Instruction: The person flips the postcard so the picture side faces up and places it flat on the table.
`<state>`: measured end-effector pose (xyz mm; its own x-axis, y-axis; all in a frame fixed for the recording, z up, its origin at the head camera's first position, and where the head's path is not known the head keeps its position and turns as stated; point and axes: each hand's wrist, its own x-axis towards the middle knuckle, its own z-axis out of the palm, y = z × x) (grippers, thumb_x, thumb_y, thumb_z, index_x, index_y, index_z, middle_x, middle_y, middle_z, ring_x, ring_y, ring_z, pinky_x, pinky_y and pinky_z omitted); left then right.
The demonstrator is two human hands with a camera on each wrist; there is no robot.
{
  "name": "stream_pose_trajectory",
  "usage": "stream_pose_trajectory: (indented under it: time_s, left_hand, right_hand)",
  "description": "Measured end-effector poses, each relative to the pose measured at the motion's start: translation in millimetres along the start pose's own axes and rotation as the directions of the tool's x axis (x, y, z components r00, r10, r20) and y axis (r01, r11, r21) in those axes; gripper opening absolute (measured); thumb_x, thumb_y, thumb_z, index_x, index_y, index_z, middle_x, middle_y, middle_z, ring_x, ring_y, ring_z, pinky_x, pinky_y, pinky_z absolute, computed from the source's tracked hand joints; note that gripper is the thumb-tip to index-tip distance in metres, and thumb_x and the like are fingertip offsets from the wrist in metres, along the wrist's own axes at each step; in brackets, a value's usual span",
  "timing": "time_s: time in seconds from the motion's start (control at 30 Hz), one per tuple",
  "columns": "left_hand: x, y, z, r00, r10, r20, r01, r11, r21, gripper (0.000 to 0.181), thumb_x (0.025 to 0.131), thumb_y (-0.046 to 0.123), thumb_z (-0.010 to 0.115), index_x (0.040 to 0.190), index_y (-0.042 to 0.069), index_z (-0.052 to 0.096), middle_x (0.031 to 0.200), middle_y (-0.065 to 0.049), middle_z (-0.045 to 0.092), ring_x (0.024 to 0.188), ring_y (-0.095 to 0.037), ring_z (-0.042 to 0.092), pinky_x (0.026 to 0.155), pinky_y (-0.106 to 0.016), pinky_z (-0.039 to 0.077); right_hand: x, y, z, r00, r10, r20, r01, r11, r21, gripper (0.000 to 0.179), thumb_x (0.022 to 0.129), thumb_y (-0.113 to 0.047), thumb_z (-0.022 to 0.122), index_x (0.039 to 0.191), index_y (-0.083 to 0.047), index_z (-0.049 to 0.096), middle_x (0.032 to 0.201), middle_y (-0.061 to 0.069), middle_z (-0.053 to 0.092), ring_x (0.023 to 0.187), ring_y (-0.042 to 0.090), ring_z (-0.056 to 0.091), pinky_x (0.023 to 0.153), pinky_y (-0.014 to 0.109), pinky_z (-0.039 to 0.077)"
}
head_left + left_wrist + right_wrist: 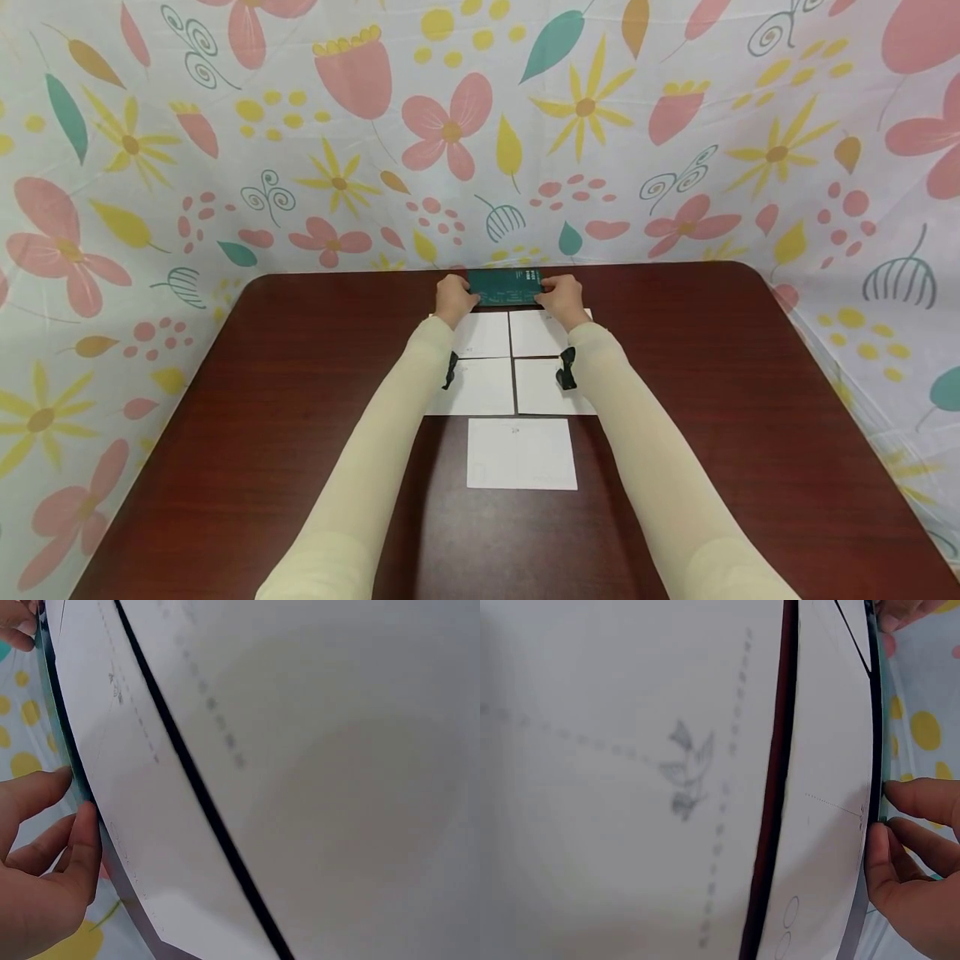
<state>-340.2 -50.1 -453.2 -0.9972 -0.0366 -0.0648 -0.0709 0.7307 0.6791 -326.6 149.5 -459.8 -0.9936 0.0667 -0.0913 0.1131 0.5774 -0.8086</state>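
Stretching in cream sleeves (pixel 378 467) to the far side of the desk (pixel 262 433), the left hand (pixel 454 300) pinched the left end of the green card (pixel 504 287), and the right hand (pixel 565 298) pinched the right end, both clamped on it, well apart! Up by the flowered cloth (pixel 450 208) it was, just beyond four white cards (pixel 480 387) set two by two with narrow gaps. Nearer the body, a fifth white card (pixel 522 456) lay alone. Whether the green one touched the wood, nobody could tell.
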Motion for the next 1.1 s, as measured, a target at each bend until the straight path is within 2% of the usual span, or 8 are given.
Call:
stream_pose_trajectory:
  time_s: [0.37,0.8,0.9,0.97,1.0,1.1]
  left_hand:
    - [0.2,1.4,4.0,1.000,0.006,-0.004,-0.006,1.000,0.017,0.027,0.089,0.010,0.069,0.113,-0.004,0.067,0.115,-0.017,0.065,0.106,-0.029,0.062,0.088,-0.037,0.053]
    - [-4.8,4.2,5.6,0.999,-0.022,0.026,0.022,1.000,0.013,0.027,0.091,0.008,0.066,0.116,-0.002,0.065,0.118,-0.015,0.064,0.108,-0.028,0.061,0.089,-0.037,0.053]
    - [-1.6,2.6,4.9,0.998,-0.029,0.052,0.028,0.999,0.014,0.030,0.092,0.009,0.065,0.119,-0.002,0.064,0.121,-0.014,0.063,0.112,-0.028,0.059,0.093,-0.038,0.051]
    - [6.1,-1.5,6.0,0.997,-0.016,0.074,0.014,1.000,0.027,0.030,0.091,0.010,0.065,0.119,-0.003,0.065,0.120,-0.015,0.063,0.112,-0.028,0.059,0.093,-0.037,0.051]
    - [15.8,-10.3,11.7,0.998,0.026,0.053,-0.027,0.999,0.017,0.029,0.090,0.013,0.068,0.114,-0.002,0.067,0.115,-0.014,0.066,0.106,-0.026,0.062,0.087,-0.034,0.053]
    - [23.9,-16.3,12.8,0.997,0.057,0.057,-0.058,0.998,0.017,0.029,0.090,0.017,0.069,0.112,-0.002,0.065,0.108,-0.013,0.066,0.099,-0.024,0.063,0.084,-0.033,0.053]
  right_hand:
    - [-1.2,-3,-1,0.999,0.002,-0.037,-0.003,1.000,-0.029,0.038,0.091,-0.002,0.062,0.128,0.007,0.057,0.120,0.023,0.057,0.113,0.036,0.052,0.092,0.047,0.049]
    - [-1.8,-1,-2,0.999,0.035,-0.034,-0.036,0.999,-0.024,0.039,0.090,-0.002,0.063,0.127,0.007,0.058,0.120,0.024,0.057,0.114,0.036,0.052,0.093,0.046,0.049]
    - [-2.1,-1,-2,0.999,0.036,-0.036,-0.037,0.999,-0.023,0.039,0.090,-0.002,0.063,0.127,0.007,0.057,0.120,0.024,0.057,0.114,0.036,0.052,0.094,0.046,0.049]
    - [-2.3,-1,-2,0.999,0.031,-0.034,-0.032,0.999,-0.022,0.040,0.090,-0.003,0.063,0.128,0.007,0.056,0.121,0.024,0.057,0.114,0.036,0.052,0.094,0.046,0.048]
    - [-2.4,-1,-2,0.999,0.027,-0.033,-0.027,0.999,-0.019,0.041,0.090,-0.003,0.062,0.129,0.008,0.055,0.121,0.024,0.057,0.114,0.036,0.053,0.094,0.046,0.048]
    - [-2.5,-1,-3,1.000,0.006,-0.029,-0.006,1.000,0.000,0.042,0.091,-0.003,0.061,0.131,0.008,0.053,0.121,0.024,0.056,0.112,0.036,0.054,0.093,0.047,0.049]
